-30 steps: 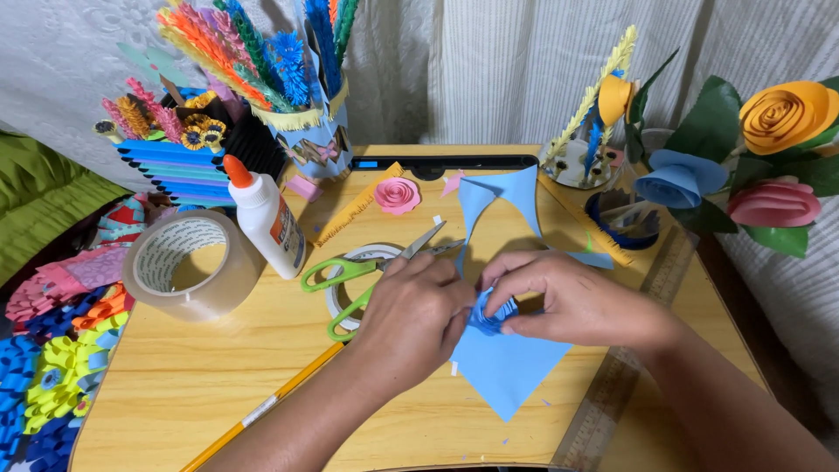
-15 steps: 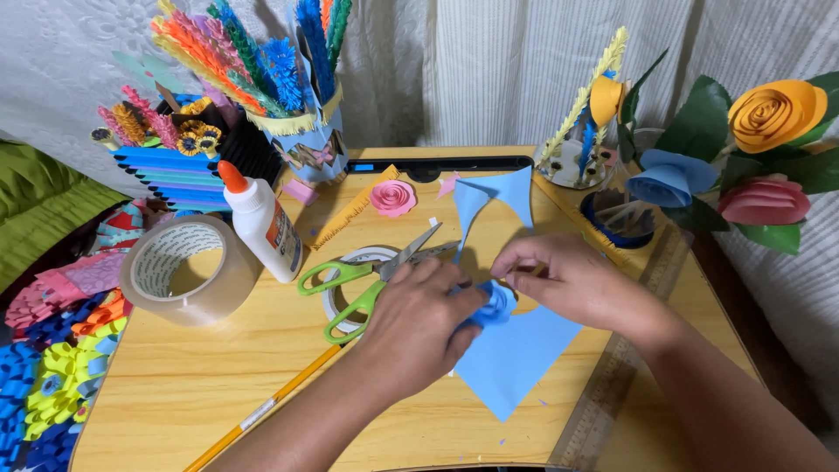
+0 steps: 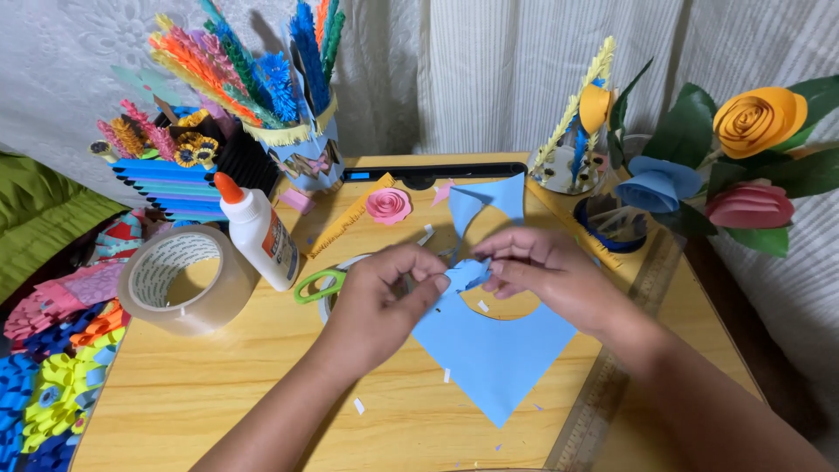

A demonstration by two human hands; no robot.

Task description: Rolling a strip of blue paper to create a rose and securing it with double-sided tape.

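Head view: the person's left hand and right hand are meeting above the wooden table, both sets of fingers closing in a pinch on a small coil of blue paper that is being held just over a larger blue sheet lying flat with a round piece cut out of it. The coil is sitting between the two thumbs and forefingers, partly hidden by them, so how tight it is wound cannot be told. The likeliest fault here is the coil springing loose if either pinch is slackening, since thin paper tends to unwind; pressing too hard is risking a crease or tear instead. The green-handled scissors are lying just beside the left wrist, and a sweep of that forearm could be pushing them, or the glue bottle standing near the tape roll, over. Small paper scraps are scattering on the table near the sheet.
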